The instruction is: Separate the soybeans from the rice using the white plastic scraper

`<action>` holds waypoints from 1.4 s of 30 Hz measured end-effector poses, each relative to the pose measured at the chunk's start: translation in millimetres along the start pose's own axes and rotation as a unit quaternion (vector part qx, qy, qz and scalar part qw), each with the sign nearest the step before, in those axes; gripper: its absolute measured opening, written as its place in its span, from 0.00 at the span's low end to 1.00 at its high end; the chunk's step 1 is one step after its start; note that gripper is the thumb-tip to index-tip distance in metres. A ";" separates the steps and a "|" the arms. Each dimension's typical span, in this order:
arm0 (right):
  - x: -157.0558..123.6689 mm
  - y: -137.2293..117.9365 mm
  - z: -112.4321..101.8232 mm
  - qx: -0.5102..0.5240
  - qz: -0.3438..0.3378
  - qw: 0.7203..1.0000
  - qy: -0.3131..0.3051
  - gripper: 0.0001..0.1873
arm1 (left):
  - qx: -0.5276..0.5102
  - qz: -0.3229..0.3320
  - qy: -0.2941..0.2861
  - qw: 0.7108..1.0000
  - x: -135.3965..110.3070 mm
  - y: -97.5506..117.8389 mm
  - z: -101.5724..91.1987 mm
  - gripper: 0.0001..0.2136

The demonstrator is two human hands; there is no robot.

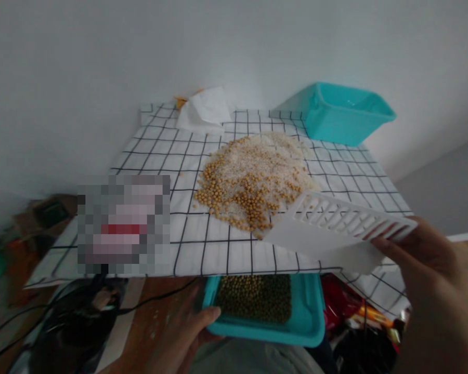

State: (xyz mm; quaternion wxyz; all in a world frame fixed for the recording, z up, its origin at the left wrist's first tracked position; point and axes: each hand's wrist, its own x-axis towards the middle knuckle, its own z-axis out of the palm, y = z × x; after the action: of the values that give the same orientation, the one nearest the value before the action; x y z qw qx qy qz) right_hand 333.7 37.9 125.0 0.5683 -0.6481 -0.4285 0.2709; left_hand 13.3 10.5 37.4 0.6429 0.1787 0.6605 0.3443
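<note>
My left hand (193, 330) grips the left rim of a turquoise plastic bin (304, 332) just below the table's front edge, thumb over the rim. Inside lie yellow soybeans and darker greenish beans (253, 306). My right hand (425, 259) is closed around the right end of a white slotted plastic piece (315, 234). The other end of that piece reaches the near right side of a heap of rice (265, 156) mixed with soybeans (253, 205). This heap lies spread on the white checked tablecloth (198, 249).
A second turquoise bin (335, 117) stands at the back right corner. White tissue (206, 109) lies at the back left. A pixelated patch (125, 223) hides something at the front left. Below are a black cable (159, 296) and a red bag (339, 304).
</note>
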 end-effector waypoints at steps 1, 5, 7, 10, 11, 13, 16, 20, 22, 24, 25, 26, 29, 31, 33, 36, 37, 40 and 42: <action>1.4 -1.5 2.6 0.000 0.003 1.000 -0.002 0.10 | 0.003 -0.001 0.004 1.000 -0.2 0.9 0.8 0.35; 6.5 -7.7 11.5 0.004 -0.003 1.000 0.004 0.10 | -0.010 0.000 -0.017 1.000 -1.7 3.2 2.3 0.33; 8.8 -8.8 13.4 0.003 -0.008 1.000 0.007 0.10 | -0.021 0.001 -0.022 1.000 -2.2 3.7 2.3 0.32; 11.5 -7.1 14.6 0.006 -0.012 1.000 0.005 0.11 | -0.033 -0.003 -0.012 0.999 -2.2 4.6 2.2 0.31; 11.9 -6.2 15.1 0.007 -0.012 1.000 0.003 0.11 | -0.034 -0.005 -0.010 0.999 -2.1 4.9 2.1 0.30; 11.9 -5.4 16.2 0.010 -0.011 1.000 -0.001 0.10 | -0.023 -0.007 -0.006 1.000 -2.1 5.4 1.5 0.28; 9.6 -8.3 18.4 0.010 -0.009 1.000 -0.005 0.10 | -0.001 0.000 -0.023 1.000 -1.8 5.0 -0.1 0.26; 6.4 -13.8 20.5 0.005 -0.008 1.000 -0.002 0.09 | -0.001 0.001 -0.020 1.000 -1.3 2.2 -2.5 0.28; 7.4 -12.4 19.0 0.000 -0.004 1.000 0.000 0.09 | -0.003 -0.005 -0.017 1.000 -1.8 1.2 -3.4 0.29; 10.4 -7.2 14.5 -0.005 -0.003 1.000 0.006 0.09 | -0.012 -0.009 -0.029 0.999 -3.2 0.9 -3.8 0.30; 12.1 -3.8 11.1 -0.003 -0.007 1.000 0.013 0.09 | -0.019 -0.013 -0.035 0.999 -4.1 1.1 -3.7 0.30; 13.4 -0.4 7.1 0.001 -0.013 1.000 0.023 0.11 | -0.023 -0.019 -0.039 0.999 -5.1 1.5 -3.5 0.31; 10.7 5.8 -5.5 0.013 -0.019 0.999 0.035 0.13 | -0.022 -0.035 -0.040 0.998 -7.3 2.8 -2.2 0.33; 3.1 5.0 -11.2 0.001 0.004 1.000 0.009 0.12 | -0.017 -0.037 -0.036 0.999 -8.1 3.5 -1.2 0.36; -5.1 2.0 -13.3 -0.016 0.027 0.999 -0.023 0.12 | -0.013 -0.034 -0.032 0.999 -9.1 4.1 -0.2 0.39; -8.3 -1.2 -11.2 -0.014 0.005 0.999 -0.028 0.11 | -0.016 -0.035 -0.035 0.999 -10.8 4.5 0.7 0.39; -6.2 -1.3 -10.1 -0.008 -0.009 1.000 -0.017 0.11 | -0.019 -0.034 -0.035 0.999 -11.0 4.2 0.6 0.38; 3.7 0.6 -7.9 -0.005 -0.033 0.999 0.010 0.13 | -0.021 -0.023 -0.032 0.999 -10.0 1.5 -1.3 0.41; 6.5 1.6 -7.7 -0.014 -0.024 1.000 -0.009 0.14 | -0.027 -0.019 -0.029 0.999 -8.3 -1.3 -3.6 0.44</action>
State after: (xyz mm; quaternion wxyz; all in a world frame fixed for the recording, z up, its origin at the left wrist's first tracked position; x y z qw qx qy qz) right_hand 343.7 39.6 126.0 0.5612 -0.6433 -0.4527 0.2572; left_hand 11.0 3.1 42.3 0.6730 0.1587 0.6353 0.3440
